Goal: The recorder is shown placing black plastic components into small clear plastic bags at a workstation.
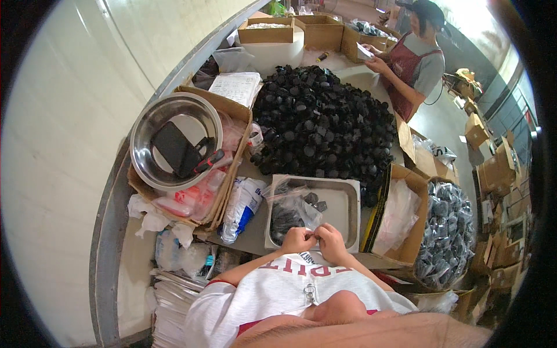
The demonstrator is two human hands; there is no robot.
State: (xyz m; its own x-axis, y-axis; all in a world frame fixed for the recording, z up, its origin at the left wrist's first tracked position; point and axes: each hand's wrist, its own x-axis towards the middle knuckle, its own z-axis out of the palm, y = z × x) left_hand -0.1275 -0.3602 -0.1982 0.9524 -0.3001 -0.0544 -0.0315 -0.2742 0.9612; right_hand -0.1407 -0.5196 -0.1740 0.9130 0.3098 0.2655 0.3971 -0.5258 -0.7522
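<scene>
Clear bag: lower centre of the frame, in the metal tray (343,203), the bag (288,213) holding black parts; this one looks unfinished.
Black heap (325,124): upper centre, large and loose, so much seems left to bag.
Bagged parts (444,232): right side, gathered together; that portion looks done.
Hands: bottom centre, left hand (298,240) and right hand (331,242) meeting, fingers curled, apparently pinching the bag's edge; forearms angle inward.
</scene>
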